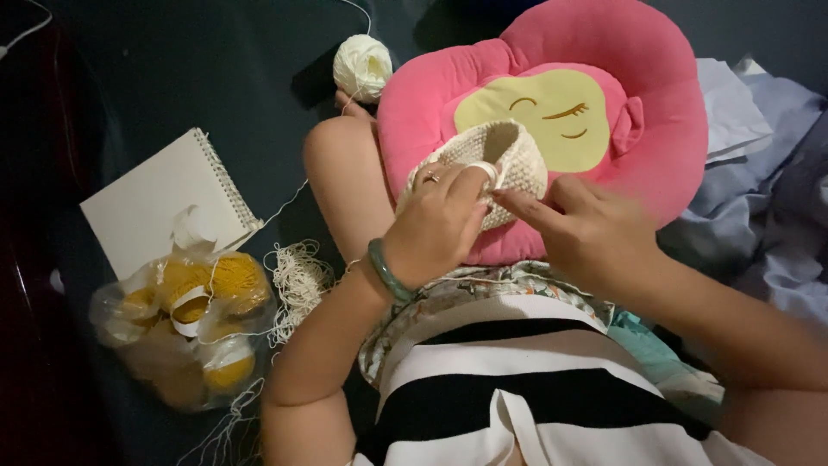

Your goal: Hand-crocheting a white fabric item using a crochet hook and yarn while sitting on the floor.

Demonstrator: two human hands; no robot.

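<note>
Crochet work looks partway done, I think: the cream crochet piece point(509, 160) already has a round, cup-like shape w/ a rim, so a good bit is made. But a thin yarn strand point(285, 203) runs from near the knee past the notebook, and the cream yarn ball point(362, 65) is fat and round, so lots of yarn is left to use. Can't tell how big the piece is meant to get.

Crochet piece sits on the pink flower cushion point(552, 121), which rests on the person's lap, just beside the bare knee point(341, 164).

Left hand point(435, 229) is curled in, fingers bent close, pinching the near edge of the piece. It wears a ring & a green bangle point(388, 272) at the wrist. Right hand point(582, 229) is half closed, w/ the pointer finger stuck out and touching the piece right next to the left thumb. No hook shows in either hand; may be hidden.

On the dark floor to the left: a white spiral notebook point(159, 203), a clear bag of yellow yarn balls point(185, 324), & a messy tangle of cream yarn point(297, 280). Crumpled cloth point(759, 164) lies off to the right.
</note>
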